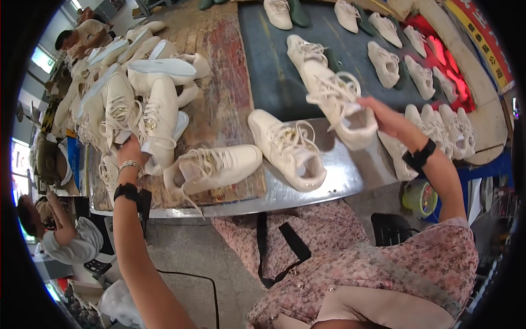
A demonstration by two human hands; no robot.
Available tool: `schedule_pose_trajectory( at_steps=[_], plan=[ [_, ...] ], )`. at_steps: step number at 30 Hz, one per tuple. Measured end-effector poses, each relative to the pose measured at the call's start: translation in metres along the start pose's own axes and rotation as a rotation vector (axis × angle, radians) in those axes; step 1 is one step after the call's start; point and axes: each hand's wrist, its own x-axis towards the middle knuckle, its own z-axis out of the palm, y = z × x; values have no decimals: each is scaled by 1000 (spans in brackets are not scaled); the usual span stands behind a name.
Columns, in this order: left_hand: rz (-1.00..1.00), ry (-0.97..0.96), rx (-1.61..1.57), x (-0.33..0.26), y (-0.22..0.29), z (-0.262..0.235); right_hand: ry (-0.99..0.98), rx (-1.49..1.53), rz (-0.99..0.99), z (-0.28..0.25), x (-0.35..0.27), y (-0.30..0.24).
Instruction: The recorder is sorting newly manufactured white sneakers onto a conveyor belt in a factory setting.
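My right hand (382, 116) grips a cream lace-up sneaker (327, 88) by the side of its collar, over the metal edge of the worktable. Its toe points away from me and overlaps another cream sneaker (304, 55) behind it. On the left, my left hand (131, 152) is closed at the heel of a cream sneaker (119, 101) in the heap; its fingertips are partly hidden. A second upright sneaker (160, 112) stands against that hand. Between my hands lie two more cream sneakers, one sideways (224, 169) and one toe-away (287, 148).
Piled sneakers (164, 67), some soles-up, cover the worn wooden board (219, 88) at left. A dark belt (266, 66) carries spaced sneakers and green shoe lasts toward a red-lit opening (452, 68). Several sneakers (446, 129) line the right edge. Other people (82, 241) sit at left.
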Motion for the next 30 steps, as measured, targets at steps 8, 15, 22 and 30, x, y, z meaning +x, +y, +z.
schedule_pose_trajectory(
  at_steps=[8, 15, 22, 30],
  plan=[
    [-38, -33, -94, -4, -2, 6, -34, -3, -44, 23, 4, 121],
    [-49, 24, -158, -14, -1, 28, 466, -1005, -845, 54, -50, 80],
    [-113, 54, -168, -35, -13, 28, -355, 28, -715, 198, -161, -96],
    [-107, 213, -121, -24, -1, -10, -37, -724, -1039, -12, -179, -3]
  ],
)
